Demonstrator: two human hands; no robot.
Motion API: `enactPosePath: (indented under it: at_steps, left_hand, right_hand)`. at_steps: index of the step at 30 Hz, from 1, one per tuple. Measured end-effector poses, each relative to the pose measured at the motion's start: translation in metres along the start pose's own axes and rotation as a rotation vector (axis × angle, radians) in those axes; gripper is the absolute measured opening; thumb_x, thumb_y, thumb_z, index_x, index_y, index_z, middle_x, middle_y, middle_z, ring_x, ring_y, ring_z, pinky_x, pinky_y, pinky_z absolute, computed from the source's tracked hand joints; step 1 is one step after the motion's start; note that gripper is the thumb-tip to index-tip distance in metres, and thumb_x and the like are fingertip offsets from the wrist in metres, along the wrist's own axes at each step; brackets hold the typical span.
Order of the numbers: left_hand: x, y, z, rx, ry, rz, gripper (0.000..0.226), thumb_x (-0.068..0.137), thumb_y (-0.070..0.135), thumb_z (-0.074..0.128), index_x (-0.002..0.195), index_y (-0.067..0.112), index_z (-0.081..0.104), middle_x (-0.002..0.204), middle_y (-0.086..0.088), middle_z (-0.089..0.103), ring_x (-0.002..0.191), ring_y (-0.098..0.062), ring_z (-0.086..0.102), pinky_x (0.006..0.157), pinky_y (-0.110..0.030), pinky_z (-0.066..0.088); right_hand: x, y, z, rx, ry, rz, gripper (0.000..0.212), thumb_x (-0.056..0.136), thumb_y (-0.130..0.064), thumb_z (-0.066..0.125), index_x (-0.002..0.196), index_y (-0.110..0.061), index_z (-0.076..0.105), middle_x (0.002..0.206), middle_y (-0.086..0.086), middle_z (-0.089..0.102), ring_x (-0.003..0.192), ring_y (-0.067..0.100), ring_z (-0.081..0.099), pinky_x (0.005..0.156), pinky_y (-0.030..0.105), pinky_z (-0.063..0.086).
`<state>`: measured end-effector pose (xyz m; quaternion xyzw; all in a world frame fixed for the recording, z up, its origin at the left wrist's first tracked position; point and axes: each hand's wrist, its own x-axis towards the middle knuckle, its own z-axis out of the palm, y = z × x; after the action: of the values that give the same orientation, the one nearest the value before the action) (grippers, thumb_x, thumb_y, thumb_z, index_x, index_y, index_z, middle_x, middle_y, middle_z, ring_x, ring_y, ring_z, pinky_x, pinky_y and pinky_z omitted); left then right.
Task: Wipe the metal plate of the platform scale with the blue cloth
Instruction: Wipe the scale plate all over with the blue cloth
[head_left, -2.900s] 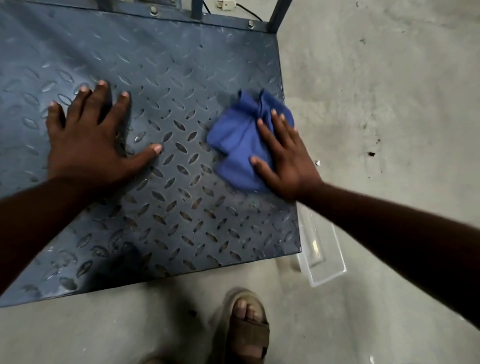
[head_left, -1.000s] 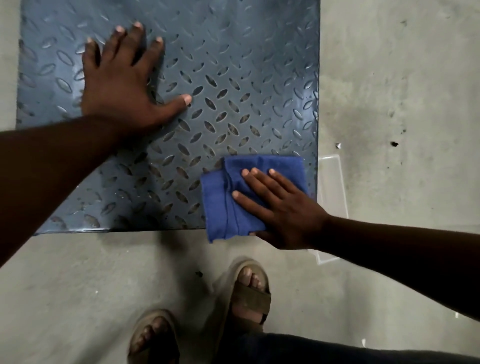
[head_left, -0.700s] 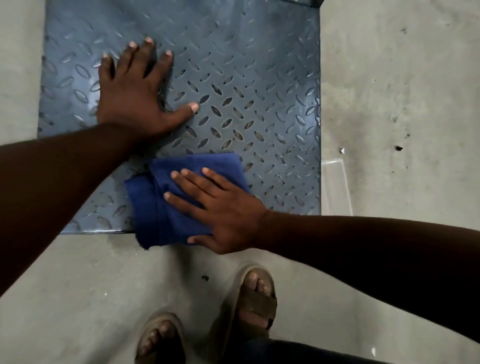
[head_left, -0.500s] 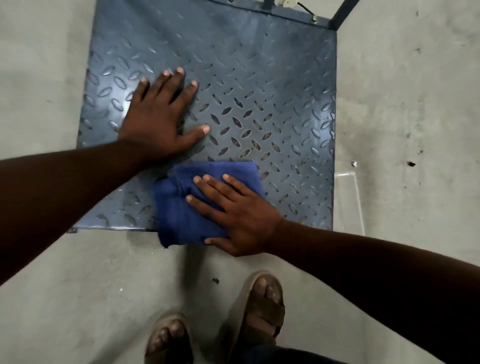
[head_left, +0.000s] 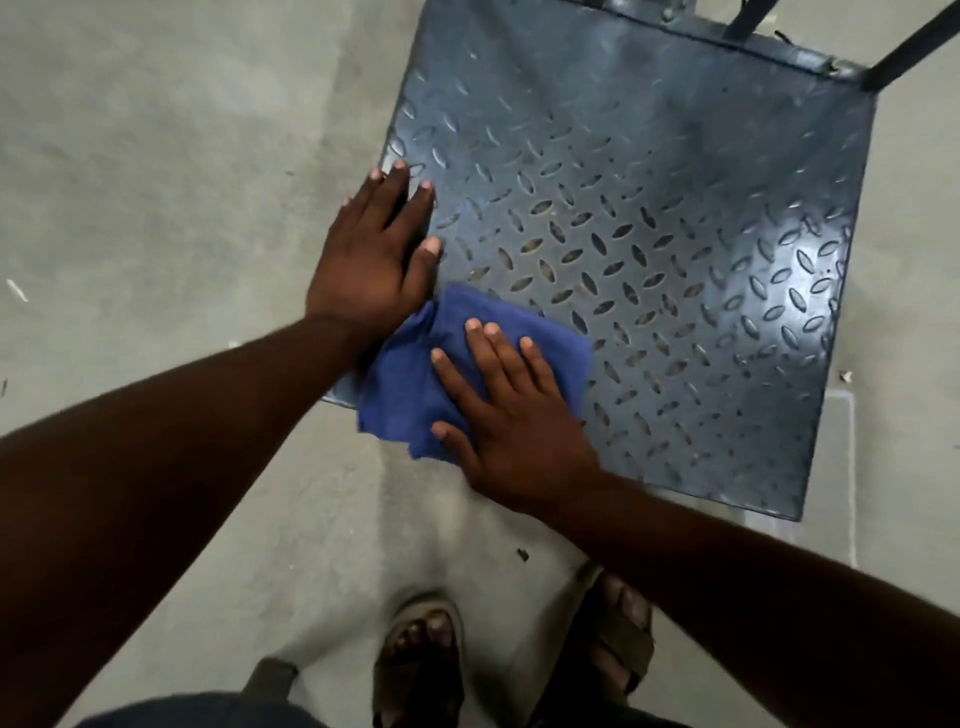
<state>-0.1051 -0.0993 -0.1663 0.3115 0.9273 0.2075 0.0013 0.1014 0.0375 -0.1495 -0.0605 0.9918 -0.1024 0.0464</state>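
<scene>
Down on the concrete floor (head_left: 156, 171), the platform scale's metal plate (head_left: 649, 218) lay with its raised diamond tread catching a glare toward its right side. The blue cloth (head_left: 415, 374), bunched and folded, sat on the plate's near left corner, its near edge hanging past the plate rim over the floor. The person's right hand (head_left: 511, 415) pressed flat on the cloth, fingers straight and slightly spread, grasping nothing, thumb lying along the cloth's near edge. The left hand (head_left: 374, 260) rested palm down on the plate's left edge just beyond the cloth, fingers extended and close together, also holding nothing; its heel touched or overlapped the cloth's far left corner. Dark metal frame bars (head_left: 904, 49) rose from the plate's far right corner. A clear plastic tray (head_left: 841, 467) showed partly from under the plate's near right side. Two feet in brown sandals (head_left: 421, 660) stood on the floor near the plate's front edge.
</scene>
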Motion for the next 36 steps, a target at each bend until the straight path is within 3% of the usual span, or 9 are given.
enactPosePath:
  at_steps: [5, 10, 13, 18, 24, 26, 29, 33, 36]
  left_hand:
    - [0.000, -0.008, 0.002, -0.095, -0.002, 0.001, 0.055, 0.113, 0.038, 0.033, 0.162, 0.016, 0.046, 0.172, -0.015, 0.032, 0.160, -0.037, 0.030, 0.127, -0.055, 0.029]
    - [-0.004, -0.003, -0.004, -0.125, -0.043, -0.064, 0.056, 0.112, 0.039, 0.031, 0.163, 0.021, 0.044, 0.175, -0.008, 0.030, 0.162, -0.035, 0.025, 0.127, -0.058, 0.026]
    - [-0.004, -0.008, -0.002, -0.204, 0.025, -0.141, 0.056, 0.112, 0.038, 0.032, 0.161, 0.015, 0.047, 0.174, -0.015, 0.028, 0.160, -0.037, 0.028, 0.129, -0.054, 0.026]
    - [-0.003, -0.019, 0.004, -0.456, 0.133, -0.481, 0.054, 0.112, 0.034, 0.038, 0.155, 0.004, 0.053, 0.169, -0.023, 0.034, 0.158, -0.033, 0.033, 0.130, -0.039, 0.026]
    - [0.011, -0.029, 0.003, -0.774, -0.042, -0.894, 0.045, 0.117, 0.025, 0.037, 0.154, 0.003, 0.052, 0.164, -0.016, 0.044, 0.155, -0.027, 0.038, 0.123, -0.026, 0.024]
    - [0.016, -0.034, 0.000, -0.828, -0.093, -1.021, 0.032, 0.116, 0.016, 0.037, 0.126, 0.004, 0.066, 0.137, -0.013, 0.063, 0.139, -0.024, 0.049, 0.116, -0.023, 0.032]
    - [0.012, -0.038, 0.002, -0.934, -0.053, -1.198, 0.034, 0.115, 0.012, 0.042, 0.083, 0.015, 0.054, 0.091, 0.002, 0.056, 0.108, -0.018, 0.048, 0.085, -0.014, 0.049]
    - [-0.007, -0.051, -0.006, -1.104, 0.131, -1.284, 0.039, 0.109, 0.039, 0.054, 0.122, 0.006, 0.068, 0.118, -0.011, 0.071, 0.111, -0.025, 0.066, 0.106, -0.036, 0.053]
    - [-0.023, -0.066, -0.020, -0.992, 0.126, -1.188, 0.053, 0.110, 0.048, 0.047, 0.158, 0.026, 0.050, 0.141, 0.003, 0.061, 0.129, -0.020, 0.062, 0.122, -0.044, 0.043]
  right_hand:
    - [0.030, -0.060, 0.019, 0.045, -0.014, 0.018, 0.061, 0.100, -0.043, 0.055, 0.157, -0.026, 0.041, 0.167, 0.017, 0.028, 0.157, 0.033, 0.019, 0.127, 0.053, 0.011]
    - [-0.012, 0.010, 0.004, -0.062, -0.057, -0.201, 0.063, 0.104, -0.043, 0.048, 0.162, -0.025, 0.032, 0.170, 0.011, 0.023, 0.158, 0.028, 0.019, 0.127, 0.050, 0.015]
    - [-0.022, 0.027, -0.004, -0.058, -0.083, -0.093, 0.066, 0.106, -0.053, 0.041, 0.164, -0.025, 0.027, 0.171, 0.009, 0.020, 0.159, 0.026, 0.014, 0.126, 0.053, 0.018]
    - [0.016, -0.025, 0.003, -0.029, 0.029, 0.348, 0.070, 0.104, -0.059, 0.037, 0.163, -0.022, 0.031, 0.169, 0.019, 0.022, 0.157, 0.035, 0.018, 0.126, 0.057, 0.014]
    - [0.067, -0.065, 0.008, 0.018, -0.009, 0.213, 0.074, 0.102, -0.062, 0.031, 0.164, -0.020, 0.026, 0.170, 0.023, 0.012, 0.159, 0.037, 0.008, 0.125, 0.059, 0.008]
    - [0.079, -0.073, 0.010, 0.005, -0.016, 0.187, 0.075, 0.101, -0.060, 0.032, 0.163, -0.018, 0.028, 0.170, 0.023, 0.011, 0.159, 0.037, 0.006, 0.125, 0.059, 0.007]
    - [0.087, -0.076, 0.009, 0.007, -0.023, 0.188, 0.075, 0.102, -0.061, 0.029, 0.164, -0.019, 0.022, 0.171, 0.021, 0.008, 0.159, 0.036, 0.004, 0.125, 0.058, 0.004]
    - [0.074, -0.091, 0.011, 0.080, -0.008, 0.237, 0.072, 0.103, -0.059, 0.032, 0.165, -0.024, 0.018, 0.172, 0.018, 0.006, 0.159, 0.034, 0.004, 0.127, 0.055, 0.002]
    - [0.050, -0.105, 0.020, 0.079, -0.042, 0.151, 0.084, 0.100, -0.054, 0.050, 0.166, -0.027, 0.007, 0.172, 0.017, 0.001, 0.159, 0.033, 0.001, 0.128, 0.055, 0.001]
